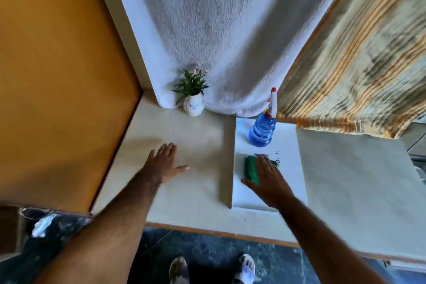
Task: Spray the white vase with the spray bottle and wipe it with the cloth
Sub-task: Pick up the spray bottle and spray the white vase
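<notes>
A: Where's the white vase [193, 106]?
B: Far edge of the bench [200, 136], toward the far-left corner, upright against the white drape [207, 30] — green plant [190, 84] in it. Nobody touching it.

A: Spray bottle?
B: Blue spray bottle [262, 131] stands upright at the far end of a white board [288, 145] lying on the bench, nozzle up. Well apart from the vase, untouched.

A: Cloth?
B: Green cloth [250, 168], folded, on the same board, nearer the front edge than the bottle. Right hand [269, 180] lies flat over it, fingers spread, palm down — covering, not pinching. Looks like it's about to gather the cloth, judging by the task.

A: Left hand?
B: Left hand [164, 162] open, fingers loosely spread, low over bare bench between vase and front edge, holding nothing. Can't tell if it touches the surface. Probably free so it can go for bottle or vase.

A: Progress?
B: Nothing sprayed or wiped as far as I can see — start of task.
</notes>
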### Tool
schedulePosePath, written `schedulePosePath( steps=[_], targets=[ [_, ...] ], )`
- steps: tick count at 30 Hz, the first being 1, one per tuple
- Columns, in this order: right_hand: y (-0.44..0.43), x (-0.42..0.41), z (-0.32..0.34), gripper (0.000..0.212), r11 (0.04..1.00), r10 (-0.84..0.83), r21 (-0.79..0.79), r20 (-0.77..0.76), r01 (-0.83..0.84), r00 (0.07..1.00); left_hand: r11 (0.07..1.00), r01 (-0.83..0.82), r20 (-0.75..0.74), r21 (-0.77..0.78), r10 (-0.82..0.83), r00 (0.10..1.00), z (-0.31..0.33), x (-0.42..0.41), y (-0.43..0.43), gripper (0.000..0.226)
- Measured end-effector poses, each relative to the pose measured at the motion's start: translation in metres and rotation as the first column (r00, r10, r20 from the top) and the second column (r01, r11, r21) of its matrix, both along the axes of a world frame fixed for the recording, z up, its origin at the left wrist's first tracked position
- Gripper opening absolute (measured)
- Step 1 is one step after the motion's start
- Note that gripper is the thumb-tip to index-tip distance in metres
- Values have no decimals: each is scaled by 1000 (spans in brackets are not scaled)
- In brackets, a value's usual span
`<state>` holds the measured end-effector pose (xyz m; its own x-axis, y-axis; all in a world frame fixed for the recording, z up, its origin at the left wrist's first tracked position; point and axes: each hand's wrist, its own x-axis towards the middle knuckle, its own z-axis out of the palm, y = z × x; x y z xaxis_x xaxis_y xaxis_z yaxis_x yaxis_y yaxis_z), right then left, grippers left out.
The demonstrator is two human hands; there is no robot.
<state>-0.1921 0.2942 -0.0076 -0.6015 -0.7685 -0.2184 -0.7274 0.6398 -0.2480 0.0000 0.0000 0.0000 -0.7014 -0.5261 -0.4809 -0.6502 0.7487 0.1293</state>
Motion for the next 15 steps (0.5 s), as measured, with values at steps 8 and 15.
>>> schedulePosePath(
  steps=[8, 15],
  targets=[
    [15, 24, -38, 103, 996, 21, 94, -87, -13, 996, 999, 37, 64, -13, -36, 997, -52, 23, 11, 101],
    [-14, 1, -8, 97, 931, -286, -243, -16, 273, 958, 999, 39, 45, -16, -38, 998, -65, 26, 11, 100]
  ],
)
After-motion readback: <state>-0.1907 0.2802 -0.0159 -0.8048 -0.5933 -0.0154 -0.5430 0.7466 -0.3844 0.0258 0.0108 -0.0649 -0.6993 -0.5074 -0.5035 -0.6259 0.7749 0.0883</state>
